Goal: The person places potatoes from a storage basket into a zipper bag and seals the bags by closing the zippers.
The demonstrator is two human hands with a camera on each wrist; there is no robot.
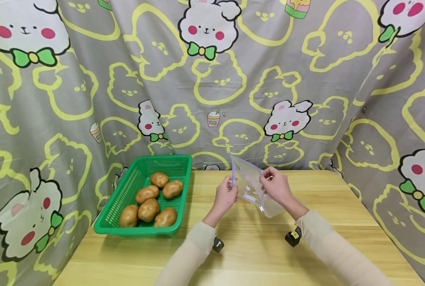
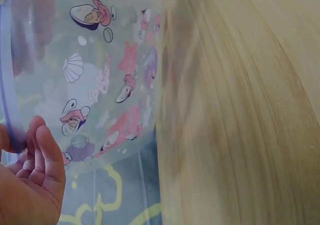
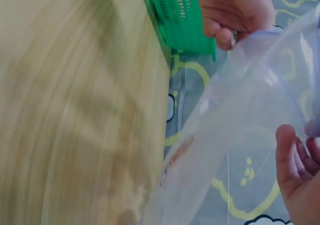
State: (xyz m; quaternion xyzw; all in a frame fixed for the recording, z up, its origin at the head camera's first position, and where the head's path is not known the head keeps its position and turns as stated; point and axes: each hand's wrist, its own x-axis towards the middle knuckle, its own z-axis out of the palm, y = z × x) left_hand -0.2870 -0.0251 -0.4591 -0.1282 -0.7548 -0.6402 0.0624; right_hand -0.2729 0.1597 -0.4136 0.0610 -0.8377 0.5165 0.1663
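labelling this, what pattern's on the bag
Sea print, shells and a pink starfish, on the bag; clearest in left wrist view.

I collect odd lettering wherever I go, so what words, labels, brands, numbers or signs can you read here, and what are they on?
No text can be read for certain.
Clear bag: pink lettering among the shell pictures, too blurred to read.
Curtain: cartoon animals and cups; the green patch on the pink cup is too small to read.
Green basket: no lettering visible.
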